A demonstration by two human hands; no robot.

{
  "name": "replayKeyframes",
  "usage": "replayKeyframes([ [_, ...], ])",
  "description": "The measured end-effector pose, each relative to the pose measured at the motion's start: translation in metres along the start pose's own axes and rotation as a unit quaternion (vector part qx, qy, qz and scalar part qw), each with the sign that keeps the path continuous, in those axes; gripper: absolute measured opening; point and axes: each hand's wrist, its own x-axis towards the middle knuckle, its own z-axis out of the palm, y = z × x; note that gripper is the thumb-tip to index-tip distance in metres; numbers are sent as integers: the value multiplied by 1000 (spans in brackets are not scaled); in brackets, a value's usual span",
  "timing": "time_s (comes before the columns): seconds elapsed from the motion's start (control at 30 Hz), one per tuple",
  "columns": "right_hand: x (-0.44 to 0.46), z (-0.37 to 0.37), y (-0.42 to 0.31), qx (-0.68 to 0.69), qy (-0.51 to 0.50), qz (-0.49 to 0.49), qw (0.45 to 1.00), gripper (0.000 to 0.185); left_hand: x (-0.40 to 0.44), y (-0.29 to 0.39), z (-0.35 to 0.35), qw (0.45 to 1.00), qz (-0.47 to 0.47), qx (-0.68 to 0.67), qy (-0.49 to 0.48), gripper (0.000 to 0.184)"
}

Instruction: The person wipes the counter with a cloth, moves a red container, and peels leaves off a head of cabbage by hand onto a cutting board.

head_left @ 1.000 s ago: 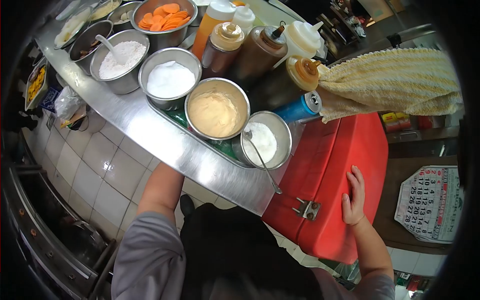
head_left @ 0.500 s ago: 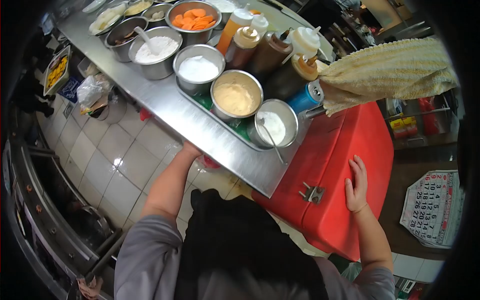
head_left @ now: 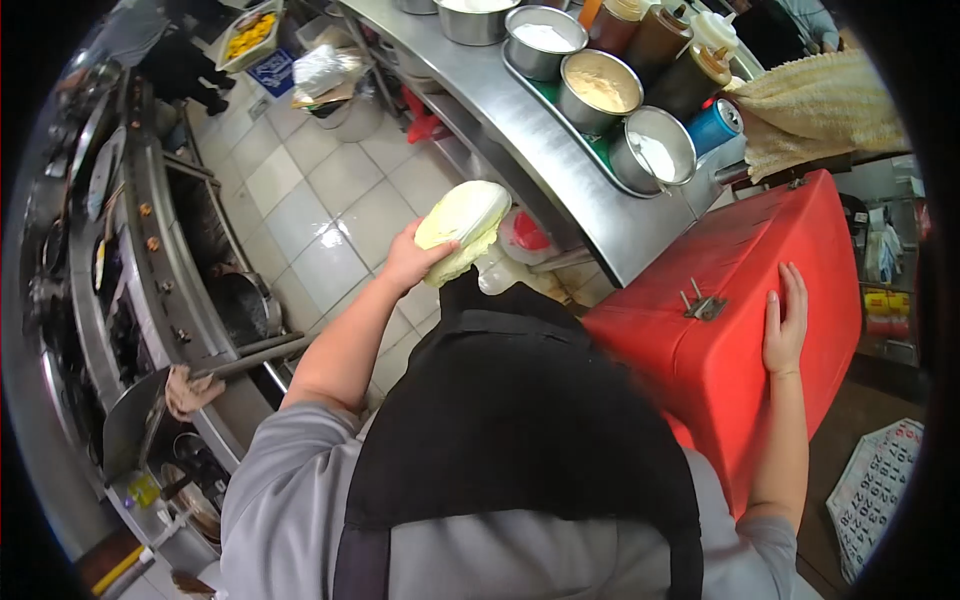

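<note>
My left hand is closed around a pale green napa cabbage, its thumb on top of the leaves. The cabbage is in the air beside the steel counter, over the tiled floor. On the right, my right hand lies flat with fingers stretched out against the lid of a large red cooler box. A metal latch sits on the cooler to the left of that hand.
On the counter stand steel bowls of white powder, yellowish powder and white powder with a spoon. Sauce bottles, a blue can and a towel are behind them. A stove runs along the left.
My left hand has come out from under the counter edge with the cabbage in it. The view has turned left and down. My right hand stays on the red cooler box.
</note>
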Motion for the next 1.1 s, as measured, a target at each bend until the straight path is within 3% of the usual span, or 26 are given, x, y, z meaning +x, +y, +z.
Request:
replayKeyframes([
  [0.17, -3, 4, -7, 63, 56, -2, 996, 33, -82, 31, -25, 988, -24, -154, 3, 66],
  [0.23, 3, 10, -21, 146, 65, -21, 987, 28, -104, 55, -24, 992, 25, -121, 2, 69],
  [0.3, 12, 12, -84, 412, -10, 21, 911, 22, -126, 76, -16, 992, 72, -103, 4, 72],
  [0.33, 16, 4, -118, 414, -76, -1, 907, 27, -132, 89, -8, 990, 102, -101, 5, 75],
  [0.37, 18, 4, -148, 480, -136, 0, 867, 40, -136, 102, 0, 986, 133, -99, 3, 78],
  [0.43, 27, 8, -192, 476, -215, -39, 852, 75, -146, 124, 13, 978, 184, -94, 6, 82],
  [0.5, 37, 18, -221, 515, -232, -20, 825, 103, -158, 145, 28, 966, 227, -121, -22, 86],
  [0.57, 47, 33, -235, 625, -226, 5, 747, 115, -168, 160, 43, 955, 253, -149, -32, 85],
  [0.7, 41, 21, -250, 741, -226, -18, 632, 89, -181, 176, 56, 949, 262, -163, -63, 84],
  [0.77, 37, 28, -246, 754, -210, -39, 621, 89, -188, 180, 55, 959, 240, -135, -60, 84],
  [0.93, 29, 34, -247, 792, -202, -35, 575, 88, -189, 176, 55, 949, 303, -73, -45, 87],
  [1.1, 32, 35, -241, 770, -185, -88, 604, 89, -189, 182, 60, 948, 312, -38, -54, 90],
])
